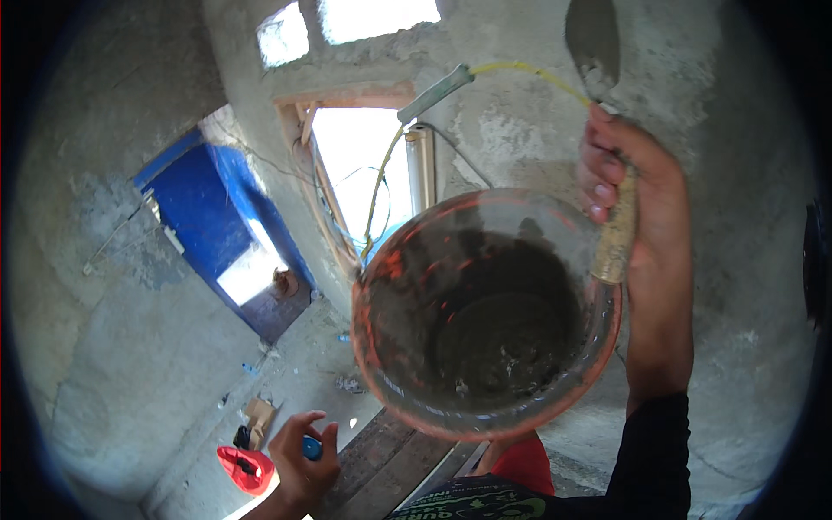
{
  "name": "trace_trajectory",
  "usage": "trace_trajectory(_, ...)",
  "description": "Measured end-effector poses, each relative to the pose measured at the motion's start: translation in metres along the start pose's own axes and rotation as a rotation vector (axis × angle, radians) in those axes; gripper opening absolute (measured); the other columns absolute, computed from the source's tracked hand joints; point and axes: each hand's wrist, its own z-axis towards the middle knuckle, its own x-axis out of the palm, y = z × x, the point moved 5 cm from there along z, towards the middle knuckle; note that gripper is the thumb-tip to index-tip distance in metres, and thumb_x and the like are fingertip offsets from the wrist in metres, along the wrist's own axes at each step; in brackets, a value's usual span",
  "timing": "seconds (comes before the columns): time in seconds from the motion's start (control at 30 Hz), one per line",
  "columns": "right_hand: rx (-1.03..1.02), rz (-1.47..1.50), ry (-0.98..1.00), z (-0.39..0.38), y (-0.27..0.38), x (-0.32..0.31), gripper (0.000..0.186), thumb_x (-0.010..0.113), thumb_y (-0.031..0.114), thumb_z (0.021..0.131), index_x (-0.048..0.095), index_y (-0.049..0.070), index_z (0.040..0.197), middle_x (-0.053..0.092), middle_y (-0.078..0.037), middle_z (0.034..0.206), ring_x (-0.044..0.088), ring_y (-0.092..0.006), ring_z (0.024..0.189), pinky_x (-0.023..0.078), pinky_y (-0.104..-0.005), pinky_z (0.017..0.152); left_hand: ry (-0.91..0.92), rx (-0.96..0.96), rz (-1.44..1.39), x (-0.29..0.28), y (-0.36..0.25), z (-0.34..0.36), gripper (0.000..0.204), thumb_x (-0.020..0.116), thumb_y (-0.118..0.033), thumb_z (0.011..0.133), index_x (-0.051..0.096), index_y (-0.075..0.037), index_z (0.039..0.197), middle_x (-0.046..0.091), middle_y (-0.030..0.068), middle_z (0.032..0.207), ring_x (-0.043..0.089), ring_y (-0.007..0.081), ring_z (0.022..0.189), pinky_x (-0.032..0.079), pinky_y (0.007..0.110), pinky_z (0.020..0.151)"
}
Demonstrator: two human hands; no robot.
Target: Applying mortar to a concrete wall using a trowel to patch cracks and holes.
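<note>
Rough grey wall (511, 130) stands behind the work, patched lighter in places; blue door (195, 208) is set at the left; round bucket (487, 429), orange at the rim and crusted grey, sits in front of the person, its mouth facing the view; dark wet mortar (507, 338) lies in its bottom; trowel (593, 48) is raised beyond the bucket's far right rim, blade upward before the wall (contact with it cannot be told); right hand (648, 165) holds the trowel, fingers curled around the wooden handle (614, 243); left hand (299, 459) is low at the left, fingers bent and parted, small blue object (312, 448) showing between them; whether they pinch it cannot be told.
</note>
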Motion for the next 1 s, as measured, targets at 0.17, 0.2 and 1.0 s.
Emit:
trace_trajectory(0.17,0.018,-0.026,0.117,0.029,-0.004,0.021,0.025,0.067,0.025,0.099,0.057,0.009,0.082,0.047,0.006,0.06,0.047,-0.0073,0.046,0.041,-0.0244,0.042,-0.028,-0.019,0.013,0.011,0.01,-0.021,0.025,0.08,0.005,0.079,0.065,-0.004,0.097,0.063,0.0119,0.071,0.064,0.024,0.059,0.049,0.034,0.056)
trace_trajectory(0.2,-0.034,-0.061,0.13,0.029,0.001,0.027,0.024,0.062,0.024,0.102,0.055,0.008,0.086,0.044,0.005,0.059,0.043,-0.0066,0.044,0.037,-0.0235,0.04,-0.08,0.032,0.018,0.012,0.009,-0.021,0.024,0.08,0.005,0.08,0.064,-0.004,0.096,0.064,0.0122,0.072,0.064,0.0242,0.059,0.049,0.034,0.056)
trace_trajectory(1.0,0.418,-0.07,0.26,0.083,-0.022,0.051,0.019,0.07,0.014,0.099,0.064,0.0,0.088,0.06,-0.002,0.064,0.06,-0.0109,0.05,0.052,-0.0285,0.049,-0.404,-0.311,0.145,0.008,0.031,-0.038,0.01,0.066,0.006,0.09,0.06,-0.002,0.093,0.063,0.0143,0.078,0.064,0.0311,0.068,0.051,0.039,0.062)
